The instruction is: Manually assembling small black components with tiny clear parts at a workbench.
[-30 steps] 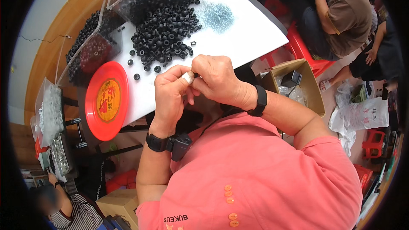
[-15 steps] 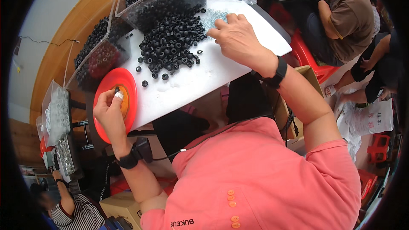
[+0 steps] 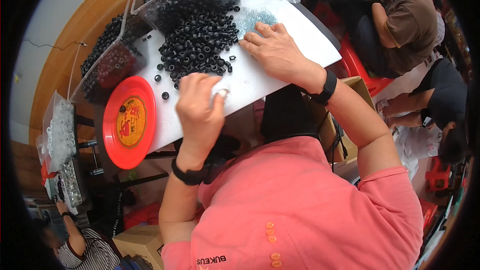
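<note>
A heap of black rubber rings (image 3: 200, 45) lies on the white tabletop (image 3: 305, 45). Beside it is a patch of small blue-grey metal parts (image 3: 252, 17). My right hand (image 3: 272, 50) rests flat at the edge of those small parts, fingers apart, with the black rings just to its left. My left hand (image 3: 200, 112) hovers over the table's near edge, its fingers pinched on a small whitish ring (image 3: 220, 92). A red round plate (image 3: 112, 135) with a yellow centre sits at the table's left end, one black ring on it.
Clear plastic bins (image 3: 125, 45) full of black rings line the table's far side. Bags of white rings (image 3: 62, 130) hang at the left. Another person (image 3: 405, 25) sits at the upper right, one more crouches at the lower left (image 3: 80, 245). A cardboard box (image 3: 142, 242) stands below.
My left hand has come back from the red plate toward the table's middle, now holding a small whitish ring. My right hand stays at the small metal parts, lowered flat.
</note>
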The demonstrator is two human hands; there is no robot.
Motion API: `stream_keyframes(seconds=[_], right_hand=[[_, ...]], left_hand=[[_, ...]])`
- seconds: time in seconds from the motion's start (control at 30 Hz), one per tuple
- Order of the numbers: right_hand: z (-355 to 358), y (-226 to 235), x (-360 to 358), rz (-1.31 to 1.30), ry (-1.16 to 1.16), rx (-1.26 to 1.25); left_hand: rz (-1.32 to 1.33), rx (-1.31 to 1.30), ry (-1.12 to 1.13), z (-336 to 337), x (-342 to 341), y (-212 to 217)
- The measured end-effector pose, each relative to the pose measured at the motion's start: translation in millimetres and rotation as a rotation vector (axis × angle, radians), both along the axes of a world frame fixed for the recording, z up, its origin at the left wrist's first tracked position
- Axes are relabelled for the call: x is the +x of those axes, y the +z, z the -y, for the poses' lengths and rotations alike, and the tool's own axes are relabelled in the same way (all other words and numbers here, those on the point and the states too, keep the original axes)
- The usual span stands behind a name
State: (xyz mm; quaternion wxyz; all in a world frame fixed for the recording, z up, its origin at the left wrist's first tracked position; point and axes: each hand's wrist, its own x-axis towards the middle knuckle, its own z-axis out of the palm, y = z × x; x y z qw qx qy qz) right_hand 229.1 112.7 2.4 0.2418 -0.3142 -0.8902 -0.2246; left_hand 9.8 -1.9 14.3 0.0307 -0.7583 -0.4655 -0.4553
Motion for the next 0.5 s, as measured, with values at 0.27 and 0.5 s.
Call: stream_keyframes(seconds=[0.27, 0.5], right_hand=[[22, 4, 21, -0.045, -0.01, -0.012], [24, -7, 40, -0.188, 0.009, -0.073]], left_hand=[[-0.165, -0.033, 0.035, -28, 26, -8], [-0.303, -0.007, 0.08, -57, 42, 5]])
